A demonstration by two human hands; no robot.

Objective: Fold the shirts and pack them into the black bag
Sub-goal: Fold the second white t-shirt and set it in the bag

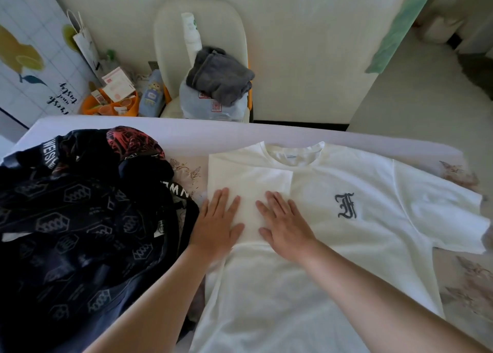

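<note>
A white T-shirt [346, 240] with a dark gothic letter on the chest lies spread face up on the bed. Its left sleeve is folded inward over the chest. My left hand [217, 224] rests flat on the folded sleeve near the shirt's left edge, fingers apart. Just to the right, my right hand [284, 226] also presses flat on the same fold. Neither hand holds anything. The black bag [74, 219], patterned with hexagon logos and lettered straps, sits crumpled at the left of the bed, touching my left forearm.
The bed [213, 133] has a pale sheet with floral print. Beyond its far edge stands a cream chair [165, 59] carrying a grey folded cloth [218, 77] on a plastic bag. An orange bin [112, 104] of boxes sits on the floor at the left.
</note>
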